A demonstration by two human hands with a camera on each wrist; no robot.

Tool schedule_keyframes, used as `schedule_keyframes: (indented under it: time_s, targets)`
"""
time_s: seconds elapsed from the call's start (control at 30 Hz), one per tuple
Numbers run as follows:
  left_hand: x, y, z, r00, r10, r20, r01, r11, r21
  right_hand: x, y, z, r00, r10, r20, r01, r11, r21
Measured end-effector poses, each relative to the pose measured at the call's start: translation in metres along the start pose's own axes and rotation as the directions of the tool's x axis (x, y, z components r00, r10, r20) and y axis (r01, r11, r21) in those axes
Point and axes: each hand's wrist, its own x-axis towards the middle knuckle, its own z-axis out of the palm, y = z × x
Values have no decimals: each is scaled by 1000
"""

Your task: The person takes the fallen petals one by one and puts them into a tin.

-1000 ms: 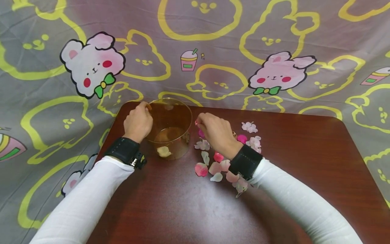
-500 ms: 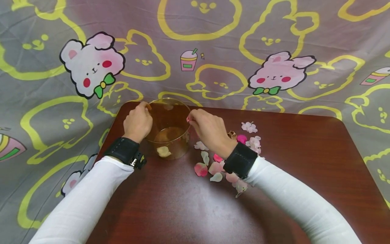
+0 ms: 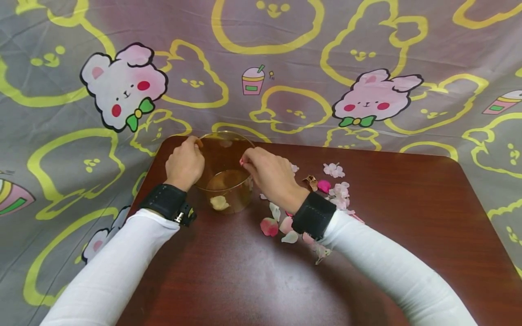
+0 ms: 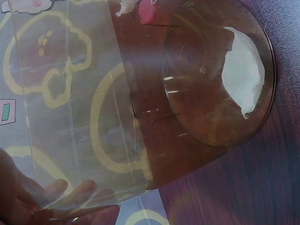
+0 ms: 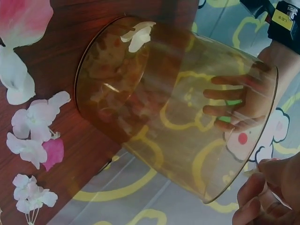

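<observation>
Amber glass jar [image 3: 225, 172]: left hand [image 3: 184, 163] clasps its side; right hand [image 3: 270, 174] pinches a petal [image 3: 242, 160] above.

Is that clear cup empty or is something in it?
Nearly empty: the cup stands upright with one pale petal on its bottom.

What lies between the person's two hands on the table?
In the head view, the clear amber cup stands between the left hand gripping its rim and the right hand at its opposite rim.
</observation>
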Motion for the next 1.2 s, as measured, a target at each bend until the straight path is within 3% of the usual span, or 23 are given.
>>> schedule_keyframes:
  time_s: [0.3, 0.9, 1.2]
  targets:
    - [0, 1, -1, 1000, 2, -4, -2, 1000, -1, 2, -1, 5, 1000, 1, 11, -1, 1000, 2]
    - [0, 0, 0, 1000, 14, -8, -14, 1000, -4, 3, -2, 8, 993, 29, 111, -19, 995, -94]
    - [0, -1, 2, 1000, 19, 3, -19, 1000, -1, 3, -2, 9, 995, 12, 104, -2, 995, -101]
